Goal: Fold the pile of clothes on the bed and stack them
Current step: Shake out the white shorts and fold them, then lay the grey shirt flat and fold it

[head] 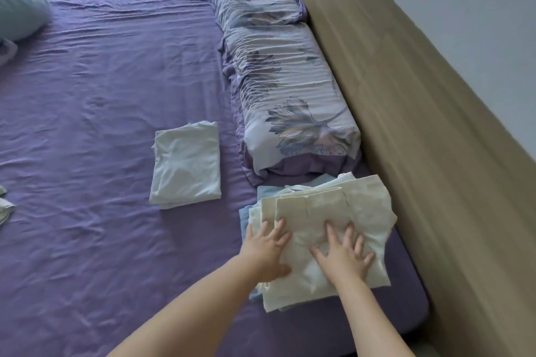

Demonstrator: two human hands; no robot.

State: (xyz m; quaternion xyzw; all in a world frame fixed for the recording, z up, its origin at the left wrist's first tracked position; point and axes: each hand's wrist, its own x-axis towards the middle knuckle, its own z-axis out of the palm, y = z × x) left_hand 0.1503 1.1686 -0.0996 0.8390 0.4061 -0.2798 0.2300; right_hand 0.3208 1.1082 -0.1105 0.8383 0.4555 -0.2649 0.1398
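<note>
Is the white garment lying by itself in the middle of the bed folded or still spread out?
Folded. The white garment is a compact rectangle with layered edges, lying flat on the purple sheet, apart from the stack.

Frame edges crop the blue pillow (20, 6) and loose clothes (5, 206) — left side

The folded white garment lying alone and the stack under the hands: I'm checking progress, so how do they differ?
The folded white garment lies alone, untouched, mid-bed; the stack sits by the bed's wooden side, with the left hand and right hand flat on it. The garment looks thin; the stack shows several cream and blue layers. Both rest on the purple sheet.
</note>
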